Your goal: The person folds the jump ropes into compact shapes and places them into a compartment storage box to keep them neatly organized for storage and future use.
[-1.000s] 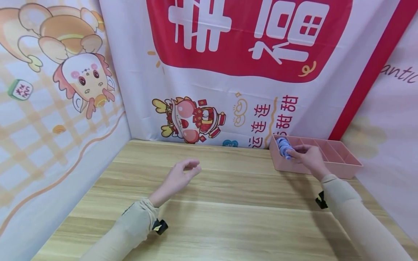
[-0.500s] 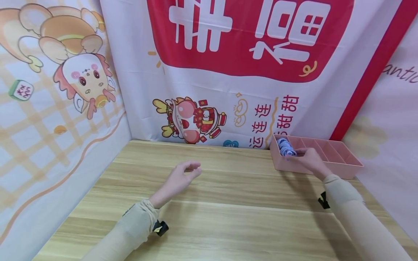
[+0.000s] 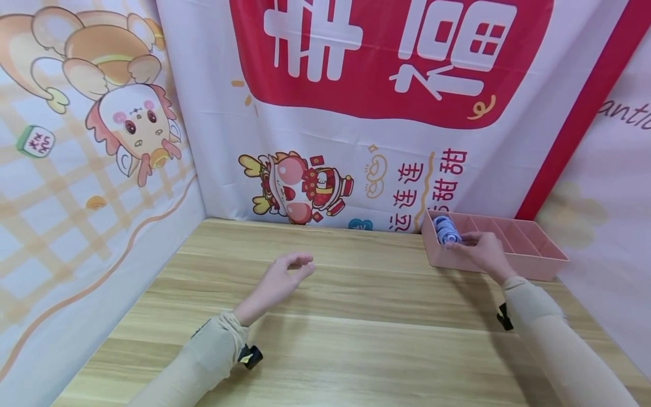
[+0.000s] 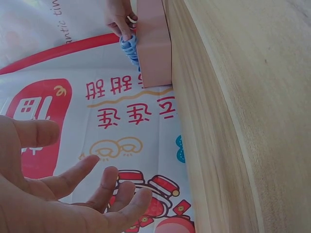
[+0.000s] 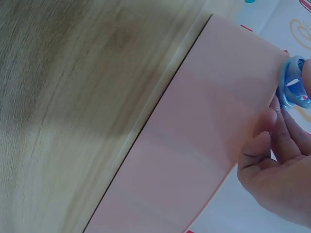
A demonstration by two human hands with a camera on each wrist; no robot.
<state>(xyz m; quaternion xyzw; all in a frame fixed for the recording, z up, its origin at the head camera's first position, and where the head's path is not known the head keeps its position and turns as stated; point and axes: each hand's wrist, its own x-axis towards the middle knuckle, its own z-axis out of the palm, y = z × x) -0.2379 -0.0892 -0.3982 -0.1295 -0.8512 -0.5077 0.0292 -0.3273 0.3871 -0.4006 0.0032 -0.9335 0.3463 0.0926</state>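
Observation:
A row of blue-and-white rings (image 3: 447,232), like small rolls of tape packed together, sits in the leftmost compartment of a pink divided box (image 3: 534,267). My right hand (image 3: 485,252) reaches over the box's front rim and pinches the near end of the row. In the right wrist view a blue ring (image 5: 292,85) shows between thumb and fingers at the box's corner; the others are hidden. My left hand (image 3: 278,277) hovers over the table left of centre, fingers loosely bent, holding nothing. In the left wrist view its fingers (image 4: 104,189) are spread apart.
The box's dividers make several compartments to the right of the rings. Beneath lies a wood-grain table (image 3: 325,339). A printed white-and-red cloth (image 3: 325,130) hangs behind the box, with patterned cloth on both sides. A black strap piece (image 3: 250,357) hangs at the left wrist.
The end of the row of rings has settled lower into the compartment, and my right hand has shifted slightly right. My left hand stays where it was.

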